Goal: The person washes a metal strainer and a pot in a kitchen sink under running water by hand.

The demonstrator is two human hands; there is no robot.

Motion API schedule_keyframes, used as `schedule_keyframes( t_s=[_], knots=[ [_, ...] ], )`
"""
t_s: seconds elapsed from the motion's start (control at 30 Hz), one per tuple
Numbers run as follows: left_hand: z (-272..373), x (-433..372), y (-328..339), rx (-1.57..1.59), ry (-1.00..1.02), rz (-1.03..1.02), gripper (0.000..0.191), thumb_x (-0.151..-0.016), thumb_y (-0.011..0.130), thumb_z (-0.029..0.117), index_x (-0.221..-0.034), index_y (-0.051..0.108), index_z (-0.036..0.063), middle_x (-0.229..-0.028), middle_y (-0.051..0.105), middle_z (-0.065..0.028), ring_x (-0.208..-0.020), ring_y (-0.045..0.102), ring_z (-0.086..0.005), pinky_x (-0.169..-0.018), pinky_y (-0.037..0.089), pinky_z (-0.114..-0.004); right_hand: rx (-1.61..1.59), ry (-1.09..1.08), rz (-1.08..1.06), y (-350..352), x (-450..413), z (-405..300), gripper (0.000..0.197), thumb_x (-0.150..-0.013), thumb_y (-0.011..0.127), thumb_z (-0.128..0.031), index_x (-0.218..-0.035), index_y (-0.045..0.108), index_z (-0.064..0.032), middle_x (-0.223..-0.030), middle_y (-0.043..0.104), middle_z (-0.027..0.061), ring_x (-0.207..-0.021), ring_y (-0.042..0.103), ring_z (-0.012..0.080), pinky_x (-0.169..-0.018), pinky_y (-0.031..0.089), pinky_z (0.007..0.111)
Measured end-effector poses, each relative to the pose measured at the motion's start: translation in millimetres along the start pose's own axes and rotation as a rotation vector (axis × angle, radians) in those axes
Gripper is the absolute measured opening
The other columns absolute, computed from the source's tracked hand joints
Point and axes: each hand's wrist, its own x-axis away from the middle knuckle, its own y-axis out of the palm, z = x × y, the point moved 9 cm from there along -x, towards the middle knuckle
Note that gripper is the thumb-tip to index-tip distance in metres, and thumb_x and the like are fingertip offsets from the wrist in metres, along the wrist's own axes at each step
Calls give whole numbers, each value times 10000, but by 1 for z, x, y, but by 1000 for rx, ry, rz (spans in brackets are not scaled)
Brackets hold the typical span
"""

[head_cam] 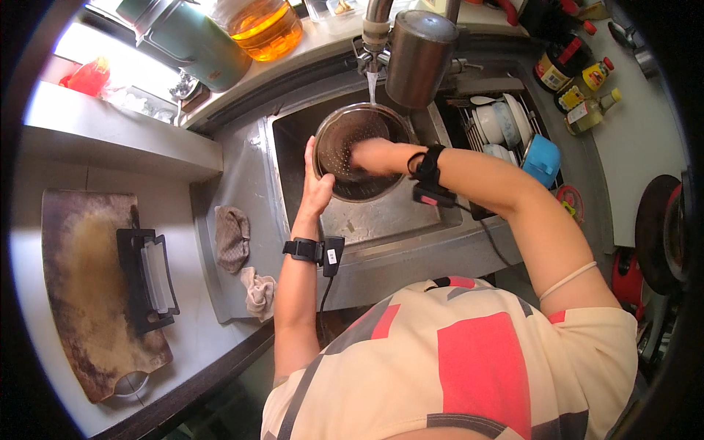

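Note:
A perforated stainless-steel colander (338,129) is tilted over the sink basin (379,223). My left hand (316,190) grips its left side, thumb over the near rim. Inside the colander, my right hand (377,155) is blurred against the perforated wall. Its fingertips are hard to make out, so I cannot tell whether they hold anything. From the faucet (376,33) a stream of water (372,88) runs down at the colander's far rim.
A metal cylinder (421,60) hangs beside the faucet. Bowls (489,124) fill a rack at right, near sauce bottles (555,66). Leftward lie two rags (231,236) and a wooden cutting board (93,275). An oil jug (267,30) stands on the back ledge.

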Motion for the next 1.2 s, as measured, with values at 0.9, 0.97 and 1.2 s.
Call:
schedule_keyframes(
  t_s=[0.9, 0.97, 1.2],
  knots=[
    [-15, -7, -1, 186, 112, -157, 687, -507, 312, -48, -1164, 133, 35, -1146, 235, -113, -1078, 217, -202, -892, 176, -277, -244, 120, 729, -35, -12, 12, 173, -612, 434, -64, -755, 528, -39, -701, 481, 180, -694, 485, 313, -620, 399, 360],
    [-15, -11, -24, -92, 135, -32, 677, -509, 325, -27, -1159, 146, 29, -1150, 231, -136, -1080, 219, -228, -897, 163, -287, -95, -23, 553, 5, -17, -21, 139, -622, 442, -81, -725, 531, -52, -718, 475, 150, -702, 483, 298, -617, 400, 344],
    [46, 9, -2, -962, 155, 198, 621, -588, 410, -54, -1144, 210, 135, -1025, 299, -160, -955, 315, -315, -832, 274, -351, -734, 166, 321, -16, 10, 31, 236, -570, 499, -49, -802, 542, -35, -721, 538, 86, -632, 507, 176, -568, 404, 260]
  ],
)
